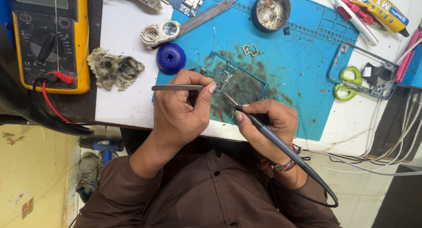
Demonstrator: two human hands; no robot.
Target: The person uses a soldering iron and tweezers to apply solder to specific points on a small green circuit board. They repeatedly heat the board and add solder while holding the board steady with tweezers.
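Two hands work over a small circuit board (pixel 233 80) on a stained blue mat (pixel 303 74): the left hand (pixel 180 111) is pinched shut on tweezers (pixel 176 87) at the board's near-left edge, and the right hand (pixel 268 122) is clamped on a soldering iron (pixel 272 140) whose tip meets the board just beside the tweezers. The mat lies on a white table (pixel 123 47), with a yellow multimeter (pixel 50 39) far left, a blue cap (pixel 170 58) and a solder tin (pixel 271 10) beyond, and a yellowish floor (pixel 35 175) below.

Blue cap (pixel 170 58) and rag (pixel 115 68) beside hands (pixel 182 107)
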